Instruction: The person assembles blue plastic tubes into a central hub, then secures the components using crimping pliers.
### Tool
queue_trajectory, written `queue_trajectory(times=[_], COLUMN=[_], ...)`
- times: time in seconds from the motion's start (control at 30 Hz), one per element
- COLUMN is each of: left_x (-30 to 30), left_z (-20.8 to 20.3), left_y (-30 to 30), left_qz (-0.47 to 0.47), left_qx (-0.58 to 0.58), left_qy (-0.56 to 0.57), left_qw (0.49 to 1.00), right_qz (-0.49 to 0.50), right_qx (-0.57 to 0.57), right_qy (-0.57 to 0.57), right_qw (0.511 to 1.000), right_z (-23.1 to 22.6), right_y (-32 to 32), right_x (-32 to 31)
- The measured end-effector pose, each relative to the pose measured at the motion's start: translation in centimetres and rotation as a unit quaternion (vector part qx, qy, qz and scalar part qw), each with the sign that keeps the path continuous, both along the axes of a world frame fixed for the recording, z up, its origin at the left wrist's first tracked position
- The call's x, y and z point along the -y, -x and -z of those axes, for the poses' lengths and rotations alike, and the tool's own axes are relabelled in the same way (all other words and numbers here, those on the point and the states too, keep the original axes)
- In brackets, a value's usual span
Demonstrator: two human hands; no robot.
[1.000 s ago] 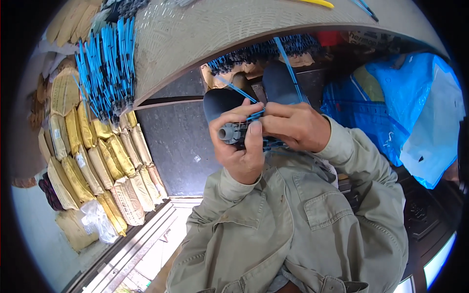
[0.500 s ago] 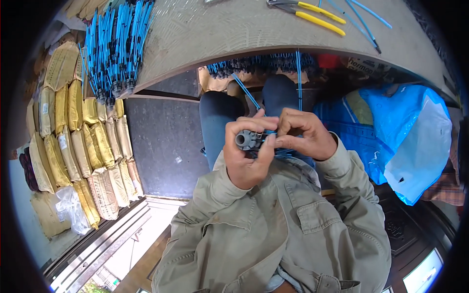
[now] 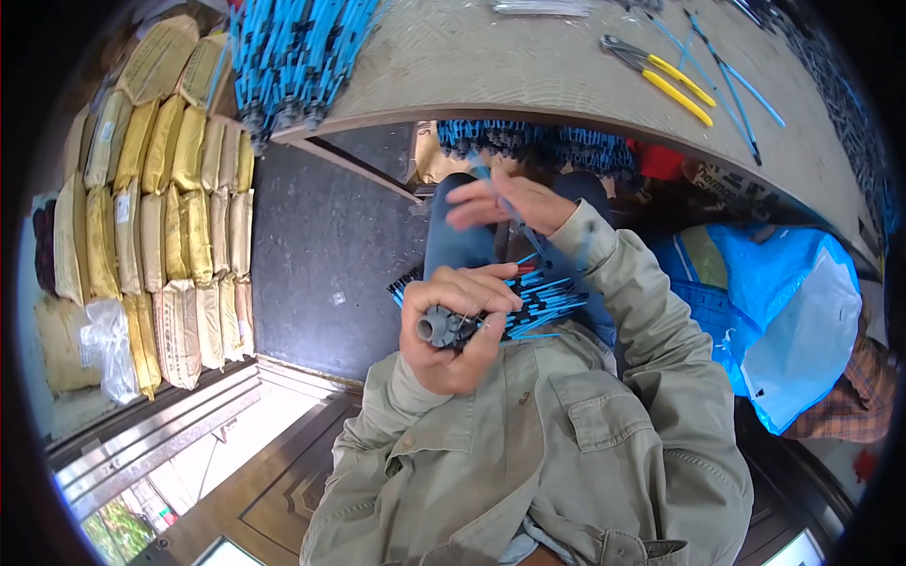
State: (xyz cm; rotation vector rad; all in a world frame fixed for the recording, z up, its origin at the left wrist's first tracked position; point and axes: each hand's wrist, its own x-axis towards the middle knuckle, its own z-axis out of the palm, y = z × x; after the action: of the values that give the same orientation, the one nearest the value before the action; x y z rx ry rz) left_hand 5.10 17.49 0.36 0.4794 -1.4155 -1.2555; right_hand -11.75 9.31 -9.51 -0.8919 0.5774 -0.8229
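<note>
My left hand (image 3: 451,325) is closed round a grey plastic hub (image 3: 433,328) with a round, hollow end that faces up. Thin wire-like strands show by its thumb and fingertips. Beyond that hand, a bunch of blue rods with black fittings (image 3: 547,304) lies across my lap, partly hidden by the hand. My right hand (image 3: 514,203) is raised above my knees, apart from the left, its fingers smeared by motion. A blurred blue rod runs past its palm and thumb; whether the hand grips it cannot be made out.
On the grey table (image 3: 472,66) lie yellow-handled pliers (image 3: 661,80), loose blue rods and a large blue bundle (image 3: 293,66) at the left. More blue bundles (image 3: 538,141) sit under the table. Stacked sacks (image 3: 156,208) stand left; a blue plastic bag (image 3: 793,302) is at the right.
My right hand has left the hub and moved up and away from my left hand. The left hand still holds the hub, now lower and further left. The whole view has shifted.
</note>
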Motion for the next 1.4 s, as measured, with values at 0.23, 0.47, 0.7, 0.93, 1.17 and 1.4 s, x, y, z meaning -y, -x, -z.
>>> queue_trajectory(times=[0.23,0.47,0.7,0.93,1.17,1.4], left_x=[1.4,1.3,3.5,5.8,4.8,3.9], left_z=[-3.1,-1.9,-1.7,-1.7,-1.0,-1.0], left_y=[-3.8,-4.2,-3.5,-2.2,-2.4,-2.3], left_qz=[-0.060,-0.088,-0.049,-0.032,-0.054,-0.152], left_qx=[0.038,0.141,0.139,0.231,0.224,0.226], left_qy=[0.151,0.119,0.035,0.030,0.025,0.067], left_qw=[0.986,0.979,0.988,0.972,0.973,0.960], right_qz=[-0.098,0.027,0.426,0.295,0.328,0.113], right_qx=[-0.025,-0.099,-0.578,-0.780,-0.480,-0.610], right_qy=[0.235,0.174,0.489,0.450,0.291,0.573], right_qw=[0.967,0.979,0.496,0.318,0.760,0.535], right_z=[-7.2,-5.7,-6.2,-6.7,-12.3,-15.5], right_y=[-2.2,-4.0,10.2,19.2,9.2,2.1], right_x=[-1.3,-4.1,2.0,5.0,-0.2,-5.1])
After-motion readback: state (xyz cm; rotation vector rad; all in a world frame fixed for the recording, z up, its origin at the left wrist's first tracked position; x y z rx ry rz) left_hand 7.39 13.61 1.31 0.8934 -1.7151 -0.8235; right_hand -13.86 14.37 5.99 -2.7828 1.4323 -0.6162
